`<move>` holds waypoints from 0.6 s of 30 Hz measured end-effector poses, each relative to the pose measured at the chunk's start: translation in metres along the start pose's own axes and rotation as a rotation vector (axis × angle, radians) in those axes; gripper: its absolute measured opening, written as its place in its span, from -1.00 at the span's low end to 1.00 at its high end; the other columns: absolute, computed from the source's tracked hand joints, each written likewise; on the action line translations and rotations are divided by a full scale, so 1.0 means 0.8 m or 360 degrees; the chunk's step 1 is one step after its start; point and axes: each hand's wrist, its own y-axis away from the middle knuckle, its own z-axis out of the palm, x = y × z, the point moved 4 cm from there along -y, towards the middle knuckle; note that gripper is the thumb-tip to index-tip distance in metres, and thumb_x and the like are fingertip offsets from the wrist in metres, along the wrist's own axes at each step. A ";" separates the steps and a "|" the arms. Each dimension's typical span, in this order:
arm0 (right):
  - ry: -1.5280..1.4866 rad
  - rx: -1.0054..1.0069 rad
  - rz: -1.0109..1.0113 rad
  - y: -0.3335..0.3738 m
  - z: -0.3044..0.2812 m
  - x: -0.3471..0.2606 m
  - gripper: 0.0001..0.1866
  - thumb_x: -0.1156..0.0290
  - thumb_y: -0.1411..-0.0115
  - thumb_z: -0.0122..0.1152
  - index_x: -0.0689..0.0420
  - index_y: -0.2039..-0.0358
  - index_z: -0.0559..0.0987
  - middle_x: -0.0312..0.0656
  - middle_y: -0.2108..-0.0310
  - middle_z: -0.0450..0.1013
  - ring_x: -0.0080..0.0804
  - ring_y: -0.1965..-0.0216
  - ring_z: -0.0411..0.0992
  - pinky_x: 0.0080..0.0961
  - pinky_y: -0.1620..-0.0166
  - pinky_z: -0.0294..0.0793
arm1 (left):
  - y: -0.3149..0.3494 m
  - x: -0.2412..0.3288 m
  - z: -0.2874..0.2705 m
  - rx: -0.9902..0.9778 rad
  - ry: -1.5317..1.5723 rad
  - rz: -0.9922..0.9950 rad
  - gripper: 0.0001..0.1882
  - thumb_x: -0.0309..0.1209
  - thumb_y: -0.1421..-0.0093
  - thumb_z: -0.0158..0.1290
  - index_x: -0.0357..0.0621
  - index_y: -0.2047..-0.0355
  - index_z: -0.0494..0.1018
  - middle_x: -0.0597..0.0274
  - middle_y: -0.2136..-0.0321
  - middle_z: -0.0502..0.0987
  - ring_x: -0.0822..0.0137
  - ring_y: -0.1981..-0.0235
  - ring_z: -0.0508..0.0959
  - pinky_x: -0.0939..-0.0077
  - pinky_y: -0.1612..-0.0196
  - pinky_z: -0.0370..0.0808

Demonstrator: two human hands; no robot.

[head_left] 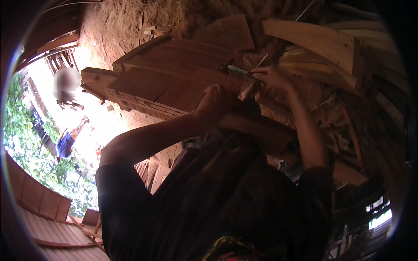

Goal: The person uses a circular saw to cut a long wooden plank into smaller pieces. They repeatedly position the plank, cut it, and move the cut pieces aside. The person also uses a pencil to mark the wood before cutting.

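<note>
Extending rightward, the boards (152,88) reach the left hand (215,99), whose fingers are curled; whether they grip anything cannot be told. The tool (239,70) lies just left of the nearer right hand (275,80), long axis running leftward from the narrowed fingers holding its end.

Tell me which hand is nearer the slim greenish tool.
Right. The right hand is at the right end of the slim greenish tool; whether it grips is unclear. The left hand is apart from it, lower left in the picture.
</note>
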 end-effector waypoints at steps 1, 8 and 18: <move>0.0024 0.0093 -0.0005 -0.001 -0.003 0.000 -0.52 0.16 -0.45 0.28 0.09 -0.29 0.63 -0.30 0.40 0.58 -0.58 0.42 0.52 -0.52 0.41 0.55 | -0.002 0.001 0.003 0.0026 -0.0012 -0.0019 -0.74 -0.35 -0.30 0.13 -0.10 0.03 0.54 0.12 0.19 0.54 0.12 0.17 0.56 0.14 0.24 0.55; 0.0137 -0.0226 -0.0093 0.010 -0.002 -0.012 -0.50 0.08 -0.45 0.26 0.06 -0.28 0.63 -0.27 0.35 0.60 -0.58 0.44 0.53 -0.55 0.43 0.52 | -0.002 0.004 0.008 -0.0213 0.0475 0.0006 -0.65 -0.30 -0.28 0.17 -0.11 -0.04 0.51 0.13 0.14 0.55 0.12 0.11 0.57 0.10 0.17 0.56; 0.0316 0.0881 -0.0491 0.071 -0.028 -0.026 -0.53 0.20 -0.44 0.28 0.12 -0.28 0.62 -0.07 0.05 0.66 -0.35 0.05 0.59 -0.35 -0.03 0.55 | 0.018 0.003 -0.002 0.0355 0.0228 -0.0017 -0.53 -0.30 -0.18 0.22 -0.19 -0.09 0.53 0.05 0.11 0.55 0.01 0.05 0.56 0.08 0.14 0.55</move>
